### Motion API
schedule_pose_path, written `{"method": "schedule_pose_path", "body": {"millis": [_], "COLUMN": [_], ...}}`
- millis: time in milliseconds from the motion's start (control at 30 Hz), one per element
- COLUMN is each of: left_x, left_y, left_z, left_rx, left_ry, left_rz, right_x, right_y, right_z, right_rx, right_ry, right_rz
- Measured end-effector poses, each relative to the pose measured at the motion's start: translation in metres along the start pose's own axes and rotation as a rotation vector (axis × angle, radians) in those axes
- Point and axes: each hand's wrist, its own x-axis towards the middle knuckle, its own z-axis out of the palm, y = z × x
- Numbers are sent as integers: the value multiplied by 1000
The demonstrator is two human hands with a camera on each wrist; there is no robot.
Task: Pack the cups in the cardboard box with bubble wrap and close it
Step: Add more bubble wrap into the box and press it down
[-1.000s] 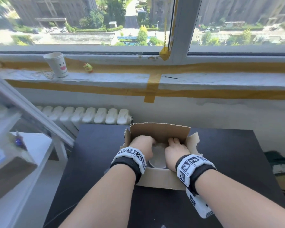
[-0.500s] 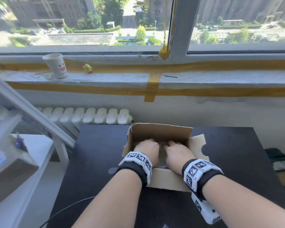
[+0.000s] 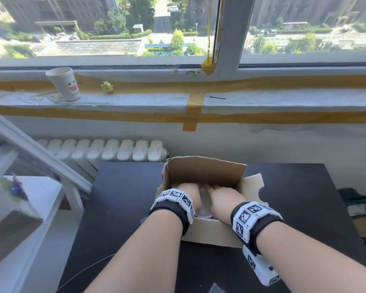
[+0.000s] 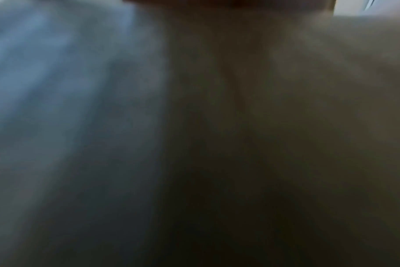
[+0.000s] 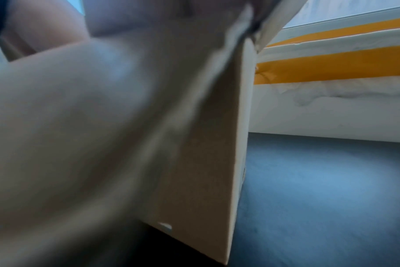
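Note:
An open cardboard box (image 3: 209, 231) stands on the black table (image 3: 125, 197), its far flap upright and its right flap (image 3: 251, 187) folded outward. Both my hands are down inside it. My left hand (image 3: 188, 195) shows only its back; its fingers are hidden in the box. My right hand (image 3: 220, 197) lies beside it with its fingers (image 3: 211, 188) stretched forward onto the contents. Between the hands a white rounded piece (image 3: 204, 209) shows, cup or wrap I cannot tell. The left wrist view is dark and blurred. The right wrist view shows the box's outer wall (image 5: 206, 162).
A white paper cup with a smiling face (image 3: 65, 84) and a small yellow toy (image 3: 107, 87) stand on the taped window sill. A white radiator (image 3: 101, 150) is behind the table, a white shelf (image 3: 30, 208) to the left. A thin cable (image 3: 89, 269) crosses the table's near left.
Both hands have pushed further forward and down into the box, and less of the white piece between them shows.

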Motion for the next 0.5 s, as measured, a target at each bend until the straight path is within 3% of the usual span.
{"method": "schedule_pose_path", "body": {"millis": [100, 233, 300, 367, 433, 500], "left_x": [-6, -15, -19, -23, -12, 3], "left_y": [6, -4, -8, -6, -5, -7], "left_z": [-9, -18, -12, -3, 12, 22], "left_rx": [0, -71, -69, -38, -51, -77], "left_ry": [-25, 115, 109, 29, -80, -86], "left_rz": [33, -48, -119, -151, -169, -175], "right_x": [-7, -13, -8, -5, -4, -6], "right_y": [-1, -5, -8, -12, -10, -7], "right_z": [-5, -9, -9, -9, -6, -2], "right_rx": [-69, -167, -149, -123, -26, 70], "right_ry": [121, -15, -110, -192, -184, -153], "right_rz": [49, 73, 70, 86, 123, 142]}}
